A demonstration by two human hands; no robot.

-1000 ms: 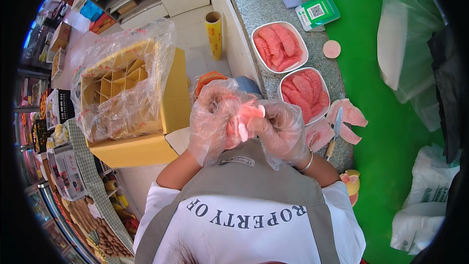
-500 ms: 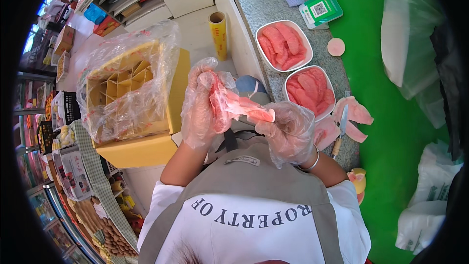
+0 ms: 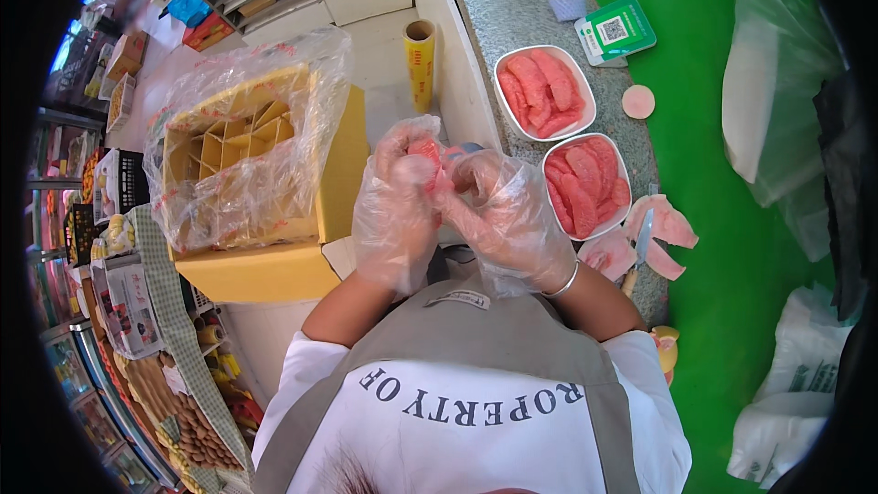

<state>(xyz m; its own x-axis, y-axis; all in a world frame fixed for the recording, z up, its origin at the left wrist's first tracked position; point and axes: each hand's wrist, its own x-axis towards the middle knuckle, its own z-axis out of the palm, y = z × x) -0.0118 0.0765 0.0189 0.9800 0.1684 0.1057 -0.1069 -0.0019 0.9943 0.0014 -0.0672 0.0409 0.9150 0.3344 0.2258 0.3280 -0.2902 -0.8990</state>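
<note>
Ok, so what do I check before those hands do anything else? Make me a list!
1. Left hand gloved and gripping the fruit: ok.
2. Right hand gloved: ok. Firm hold on the fruit: cannot tell, the fingertips are not clear.
3. Fruit fully bare: cannot tell, the hands cover much of it.
4. Knife put down: ok, it lies among the peel, out of both hands.
5. Far tub and near tub uncovered: ok, pink pieces show in both.
</note>
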